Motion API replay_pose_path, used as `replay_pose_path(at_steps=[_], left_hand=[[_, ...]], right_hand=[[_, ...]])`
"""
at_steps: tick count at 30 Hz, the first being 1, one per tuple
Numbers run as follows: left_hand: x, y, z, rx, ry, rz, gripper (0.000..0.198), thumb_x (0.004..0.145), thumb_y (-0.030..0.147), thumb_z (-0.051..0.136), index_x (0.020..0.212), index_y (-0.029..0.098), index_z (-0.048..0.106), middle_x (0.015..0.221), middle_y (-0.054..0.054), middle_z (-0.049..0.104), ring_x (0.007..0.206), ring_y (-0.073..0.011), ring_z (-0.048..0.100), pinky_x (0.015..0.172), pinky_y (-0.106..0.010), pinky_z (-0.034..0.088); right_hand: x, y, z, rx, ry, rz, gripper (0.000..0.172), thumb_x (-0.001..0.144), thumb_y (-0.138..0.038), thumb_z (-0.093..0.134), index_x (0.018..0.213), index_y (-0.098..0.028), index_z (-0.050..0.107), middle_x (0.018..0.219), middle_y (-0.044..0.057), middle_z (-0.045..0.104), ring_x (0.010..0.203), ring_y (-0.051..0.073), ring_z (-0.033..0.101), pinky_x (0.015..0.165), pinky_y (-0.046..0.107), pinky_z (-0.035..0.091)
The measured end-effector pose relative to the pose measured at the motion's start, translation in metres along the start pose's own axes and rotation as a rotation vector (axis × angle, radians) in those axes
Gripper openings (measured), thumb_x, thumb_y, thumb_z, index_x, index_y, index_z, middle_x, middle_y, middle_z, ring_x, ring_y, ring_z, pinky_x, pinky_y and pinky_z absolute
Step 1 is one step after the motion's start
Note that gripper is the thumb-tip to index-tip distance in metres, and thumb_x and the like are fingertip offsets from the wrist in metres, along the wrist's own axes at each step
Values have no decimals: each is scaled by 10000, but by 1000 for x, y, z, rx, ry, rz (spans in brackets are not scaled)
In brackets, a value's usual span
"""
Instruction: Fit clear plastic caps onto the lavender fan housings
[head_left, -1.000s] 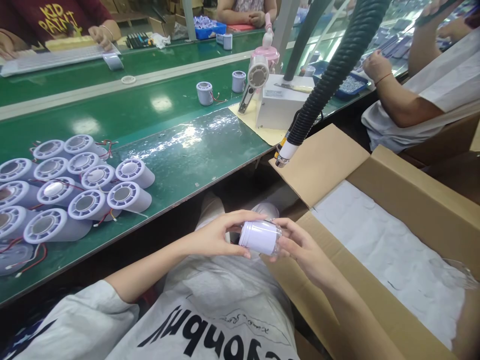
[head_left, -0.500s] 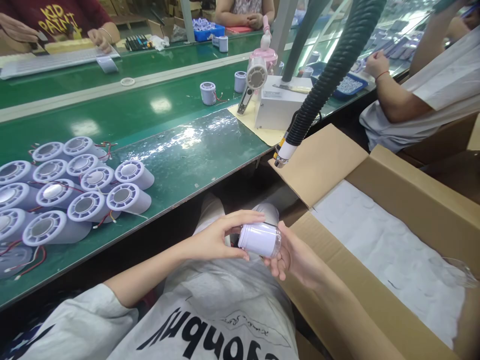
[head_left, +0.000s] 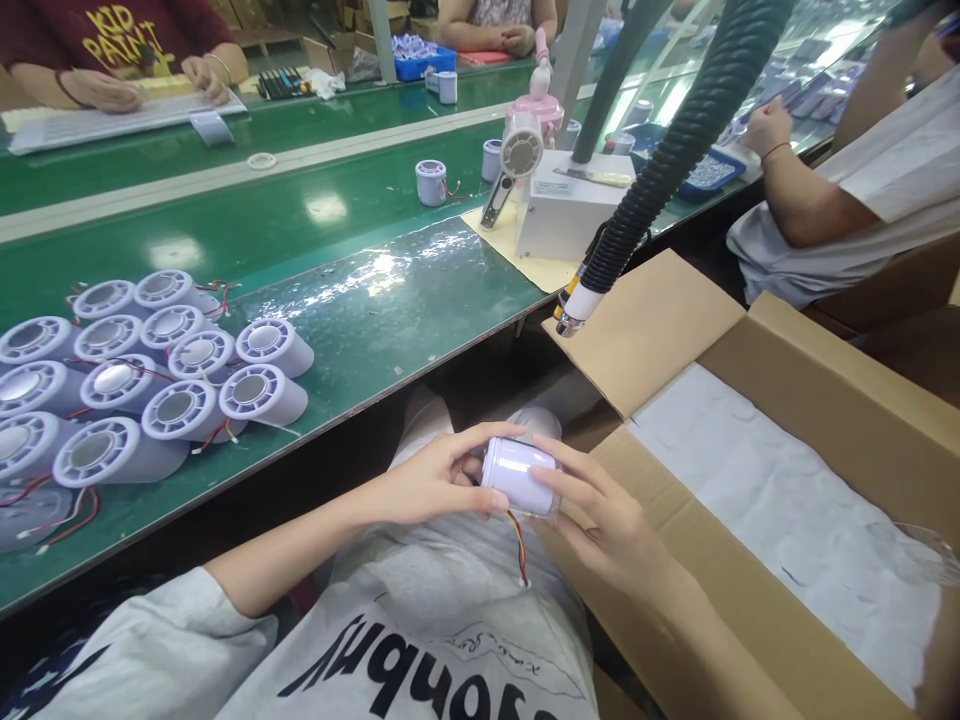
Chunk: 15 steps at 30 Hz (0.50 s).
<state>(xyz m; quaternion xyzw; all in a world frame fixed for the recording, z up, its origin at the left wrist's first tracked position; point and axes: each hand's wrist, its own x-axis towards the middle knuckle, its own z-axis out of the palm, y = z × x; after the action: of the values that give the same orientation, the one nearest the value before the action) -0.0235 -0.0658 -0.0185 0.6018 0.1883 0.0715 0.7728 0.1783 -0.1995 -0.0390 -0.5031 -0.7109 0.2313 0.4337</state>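
Above my lap, both hands grip a lavender cylindrical housing (head_left: 517,478) lying on its side, with a clear rim at its right end. My left hand (head_left: 442,475) is wrapped round its left end, thumb below and fingers above. Around the right end, my right hand (head_left: 600,500) has its fingers over the top and front. Red, yellow and dark wires (head_left: 520,548) hang below the housing, ending in a small white connector. On the bench to the left stand several similar lavender housings (head_left: 262,392), with round metal discs in their ends and thin wires.
An open cardboard box (head_left: 855,370) lined with white sheeting is at my right. Over its flap hangs a black corrugated hose (head_left: 675,150). A grey box-shaped device (head_left: 559,225) stands on the green bench (head_left: 360,330). Co-workers sit across and at right.
My right hand has turned over, from cupping the housing's end to laying its fingers across it. The housing's wires now hang in sight below. The view has shifted slightly.
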Motion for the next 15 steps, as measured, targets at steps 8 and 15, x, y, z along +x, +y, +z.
replay_pose_path(at_steps=[8,15], left_hand=[[2,2,-4,-10,-82,62,731,767,191,773,1425,313,479,1404,-89,547,1214,-240,585,1045,-394,465],[0,-26,9,-199,-99,-118,843,714,192,785,1465,258,406,1261,-86,638,1061,-196,648,951,-341,487]], right_hand=[[-4,-9,-3,680,-8,518,492,874,-344,739,1327,-417,561,1141,-9,683,943,190,677,823,289,574],[-8,-8,13,596,-46,670,554,828,-424,726,1341,-257,599,945,44,738,831,242,692,812,376,579]])
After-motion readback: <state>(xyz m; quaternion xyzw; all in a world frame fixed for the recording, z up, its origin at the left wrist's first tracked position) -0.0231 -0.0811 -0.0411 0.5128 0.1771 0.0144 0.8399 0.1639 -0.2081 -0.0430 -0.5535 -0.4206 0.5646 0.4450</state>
